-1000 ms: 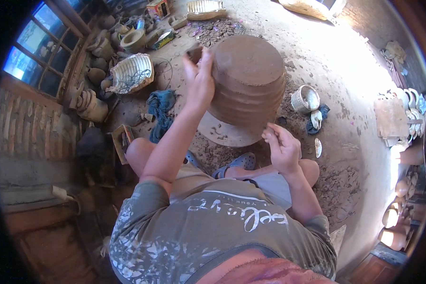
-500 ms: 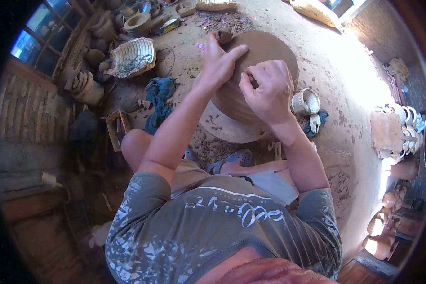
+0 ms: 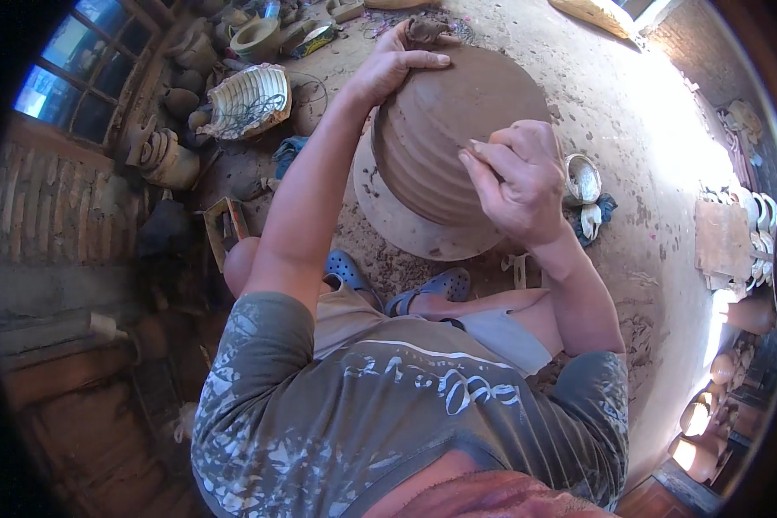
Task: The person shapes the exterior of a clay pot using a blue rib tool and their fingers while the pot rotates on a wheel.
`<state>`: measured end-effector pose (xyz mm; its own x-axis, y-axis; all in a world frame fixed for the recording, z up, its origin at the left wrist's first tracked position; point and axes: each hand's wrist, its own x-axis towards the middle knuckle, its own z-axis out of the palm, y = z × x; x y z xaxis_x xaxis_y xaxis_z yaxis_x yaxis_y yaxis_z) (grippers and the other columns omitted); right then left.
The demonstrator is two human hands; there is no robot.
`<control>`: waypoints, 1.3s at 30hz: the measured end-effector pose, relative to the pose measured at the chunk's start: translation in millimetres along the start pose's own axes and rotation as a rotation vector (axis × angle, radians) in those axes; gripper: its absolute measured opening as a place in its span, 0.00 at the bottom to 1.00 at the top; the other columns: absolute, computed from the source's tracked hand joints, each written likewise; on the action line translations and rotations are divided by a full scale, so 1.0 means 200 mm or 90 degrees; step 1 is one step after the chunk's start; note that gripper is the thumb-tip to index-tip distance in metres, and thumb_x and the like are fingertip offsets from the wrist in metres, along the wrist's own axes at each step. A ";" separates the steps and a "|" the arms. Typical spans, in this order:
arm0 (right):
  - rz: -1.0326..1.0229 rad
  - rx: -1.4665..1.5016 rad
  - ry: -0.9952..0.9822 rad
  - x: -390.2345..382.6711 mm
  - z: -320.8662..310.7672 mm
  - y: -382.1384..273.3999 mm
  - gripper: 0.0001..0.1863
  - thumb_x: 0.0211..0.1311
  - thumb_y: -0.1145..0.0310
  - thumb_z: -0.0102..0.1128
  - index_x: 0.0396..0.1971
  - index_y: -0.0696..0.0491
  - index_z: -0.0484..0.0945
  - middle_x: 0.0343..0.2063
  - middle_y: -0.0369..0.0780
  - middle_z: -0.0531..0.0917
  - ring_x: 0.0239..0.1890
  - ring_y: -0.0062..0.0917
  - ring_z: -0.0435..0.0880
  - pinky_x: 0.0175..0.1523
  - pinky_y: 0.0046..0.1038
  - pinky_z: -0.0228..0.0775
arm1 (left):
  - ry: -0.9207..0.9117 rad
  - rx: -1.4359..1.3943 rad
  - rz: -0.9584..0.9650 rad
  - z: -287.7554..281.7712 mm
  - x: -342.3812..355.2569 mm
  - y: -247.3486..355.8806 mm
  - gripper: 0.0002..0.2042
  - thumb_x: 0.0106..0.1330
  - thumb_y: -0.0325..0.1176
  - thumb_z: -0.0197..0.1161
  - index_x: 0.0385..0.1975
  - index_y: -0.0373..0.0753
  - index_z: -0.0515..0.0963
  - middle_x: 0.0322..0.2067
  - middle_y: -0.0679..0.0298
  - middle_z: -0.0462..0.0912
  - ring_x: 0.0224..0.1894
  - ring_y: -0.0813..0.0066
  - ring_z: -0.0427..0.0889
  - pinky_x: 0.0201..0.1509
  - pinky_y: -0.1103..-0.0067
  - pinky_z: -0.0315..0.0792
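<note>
A large brown clay pot [image 3: 433,164] with a ridged side and a flat, round top stands on a pale round wheel disc [image 3: 384,214]. At its far left edge, my left hand [image 3: 387,71] is curled round a dark lump of clay [image 3: 427,32], with the thumb stretched over the top's edge. My right hand [image 3: 527,183] is closed in a pinch by the near right side of the pot. Whatever lies between those fingertips is too small to make out, and I cannot tell whether they touch the clay.
Right of the pot stands a small whitish bucket [image 3: 582,180], with a dark cloth [image 3: 607,207] beside it. A ribbed, broken curved piece [image 3: 249,99] lies to the left. Pots [image 3: 689,453] line the right wall. My blue clogs [image 3: 445,289] rest near the wheel.
My left hand has shifted left and slightly up with the clay lump. My right hand has moved right and down, off the top toward the pot's side, uncovering more ridges.
</note>
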<state>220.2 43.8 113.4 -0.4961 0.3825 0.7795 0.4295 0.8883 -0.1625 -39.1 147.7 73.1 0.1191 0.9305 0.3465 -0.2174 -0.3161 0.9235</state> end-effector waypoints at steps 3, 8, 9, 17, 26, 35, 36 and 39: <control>-0.022 0.036 -0.010 -0.03 -0.09 0.09 0.08 0.47 0.72 0.81 0.28 0.49 0.89 0.30 0.33 0.84 0.40 0.31 0.81 0.46 0.34 0.72 | -0.028 0.016 -0.019 -0.04 0.05 -0.01 0.24 0.60 0.26 0.74 0.58 0.34 0.82 0.53 0.60 0.89 0.54 0.73 0.86 0.66 0.74 0.77; 0.015 0.099 -0.008 -0.12 -0.23 0.34 0.11 0.51 0.76 0.81 0.35 0.53 0.89 0.31 0.37 0.84 0.40 0.33 0.82 0.47 0.36 0.75 | -0.022 0.037 -0.025 -0.01 0.06 0.01 0.25 0.59 0.29 0.73 0.59 0.32 0.82 0.53 0.59 0.88 0.52 0.71 0.87 0.65 0.73 0.78; 0.040 0.112 0.002 -0.14 -0.25 0.38 0.12 0.52 0.77 0.81 0.37 0.54 0.89 0.32 0.38 0.84 0.40 0.34 0.82 0.47 0.36 0.75 | -0.025 0.033 -0.024 -0.01 0.06 0.01 0.25 0.59 0.29 0.73 0.59 0.32 0.82 0.52 0.59 0.88 0.52 0.71 0.87 0.65 0.73 0.77; -0.082 0.144 -0.118 -0.04 -0.24 0.32 0.13 0.55 0.79 0.79 0.40 0.55 0.87 0.36 0.39 0.83 0.41 0.35 0.81 0.46 0.35 0.75 | -0.034 0.023 -0.061 -0.01 0.05 0.04 0.25 0.58 0.28 0.77 0.58 0.34 0.83 0.53 0.61 0.89 0.54 0.71 0.86 0.66 0.73 0.77; -0.120 0.165 -0.149 0.00 -0.19 0.26 0.13 0.54 0.80 0.79 0.38 0.56 0.86 0.34 0.39 0.81 0.40 0.36 0.79 0.43 0.36 0.73 | 0.047 0.038 -0.050 0.03 -0.01 0.02 0.22 0.61 0.24 0.72 0.58 0.34 0.83 0.51 0.62 0.89 0.51 0.73 0.87 0.64 0.74 0.78; -0.058 0.066 -0.120 0.04 -0.09 0.06 0.07 0.52 0.76 0.78 0.30 0.55 0.86 0.31 0.40 0.81 0.38 0.37 0.79 0.43 0.37 0.73 | 0.185 -0.038 -0.009 0.14 -0.19 0.01 0.22 0.81 0.42 0.59 0.67 0.37 0.71 0.62 0.59 0.84 0.62 0.72 0.80 0.71 0.73 0.72; -0.056 0.051 -0.117 0.05 -0.08 0.04 0.07 0.53 0.76 0.77 0.29 0.54 0.86 0.31 0.40 0.81 0.38 0.37 0.79 0.43 0.37 0.73 | 0.216 -0.037 0.001 0.15 -0.21 0.00 0.22 0.82 0.44 0.56 0.67 0.37 0.71 0.62 0.59 0.83 0.63 0.72 0.79 0.71 0.73 0.71; -0.042 0.023 -0.116 0.08 -0.04 -0.03 0.06 0.54 0.77 0.77 0.30 0.57 0.86 0.30 0.41 0.81 0.37 0.36 0.79 0.42 0.36 0.73 | 0.295 -0.028 0.023 0.22 -0.30 -0.02 0.23 0.85 0.48 0.51 0.67 0.37 0.69 0.64 0.58 0.82 0.65 0.71 0.77 0.72 0.73 0.69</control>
<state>216.1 42.8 131.9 -0.6525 0.3599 0.6669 0.3656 0.9203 -0.1390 -2.3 85.8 56.0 -0.3324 0.9068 0.2591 -0.2550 -0.3509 0.9010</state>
